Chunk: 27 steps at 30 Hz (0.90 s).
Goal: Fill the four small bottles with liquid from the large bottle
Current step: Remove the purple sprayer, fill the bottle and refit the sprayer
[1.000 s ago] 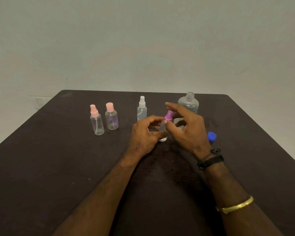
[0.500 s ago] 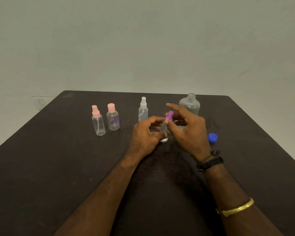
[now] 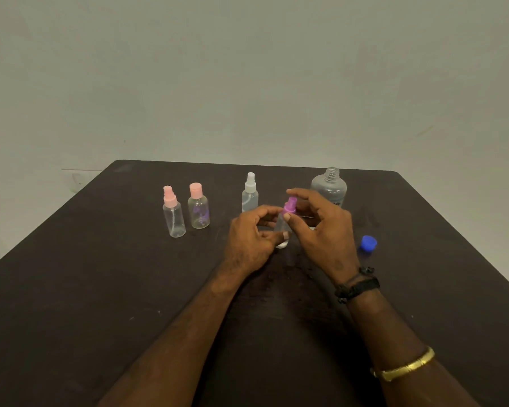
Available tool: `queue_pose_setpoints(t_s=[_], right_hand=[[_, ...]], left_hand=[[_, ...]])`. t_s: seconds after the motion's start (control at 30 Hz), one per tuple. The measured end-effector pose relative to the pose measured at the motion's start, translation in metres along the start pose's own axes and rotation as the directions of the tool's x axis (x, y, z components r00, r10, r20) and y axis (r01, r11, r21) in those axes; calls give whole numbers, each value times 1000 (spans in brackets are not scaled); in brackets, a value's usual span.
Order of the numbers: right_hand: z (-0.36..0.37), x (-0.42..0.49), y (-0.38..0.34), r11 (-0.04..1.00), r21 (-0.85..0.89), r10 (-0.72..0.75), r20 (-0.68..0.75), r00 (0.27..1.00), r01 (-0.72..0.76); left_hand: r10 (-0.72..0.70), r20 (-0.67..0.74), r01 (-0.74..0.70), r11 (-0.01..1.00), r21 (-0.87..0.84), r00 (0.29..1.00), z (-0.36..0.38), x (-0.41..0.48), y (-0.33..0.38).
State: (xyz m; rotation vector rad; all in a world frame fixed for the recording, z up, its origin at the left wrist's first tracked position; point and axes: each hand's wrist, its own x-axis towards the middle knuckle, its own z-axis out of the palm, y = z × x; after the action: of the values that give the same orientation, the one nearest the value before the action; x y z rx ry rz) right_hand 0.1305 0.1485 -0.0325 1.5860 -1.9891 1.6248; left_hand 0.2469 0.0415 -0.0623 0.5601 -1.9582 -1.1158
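A small clear bottle (image 3: 282, 227) stands on the dark table (image 3: 100, 289) between my hands. My left hand (image 3: 252, 239) grips its body. My right hand (image 3: 323, 230) pinches its purple spray cap (image 3: 290, 206) with thumb and forefinger. Behind my right hand stands the large clear bottle (image 3: 329, 188), uncapped, its lower part hidden. Its blue cap (image 3: 368, 242) lies on the table to the right. Three other small bottles stand upright: a pink spray-top bottle (image 3: 173, 212), a pink-capped bottle (image 3: 198, 207) and a white spray-top bottle (image 3: 249, 192).
The dark table ends at a far edge just behind the bottles, with a plain pale wall (image 3: 247, 83) beyond. My right wrist wears a black band (image 3: 357, 284) and a gold bangle (image 3: 403, 367).
My hands stay on the purple-capped bottle; the right fingers have shifted slightly around the cap. The other bottles and the blue cap have not moved.
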Motion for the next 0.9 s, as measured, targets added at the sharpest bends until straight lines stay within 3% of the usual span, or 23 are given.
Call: queue_pose_setpoints(t_s=[0.57,0.9], right_hand=[[21,7,-12,993,94,74,-8,997,-73],[61,33,-32,1000,27,13,40,999,-14]], left_hand=[[-10,-57,14,998,55,998,-18,2,2],[-66,-299,65,998,-16,952,-55,-6,2]])
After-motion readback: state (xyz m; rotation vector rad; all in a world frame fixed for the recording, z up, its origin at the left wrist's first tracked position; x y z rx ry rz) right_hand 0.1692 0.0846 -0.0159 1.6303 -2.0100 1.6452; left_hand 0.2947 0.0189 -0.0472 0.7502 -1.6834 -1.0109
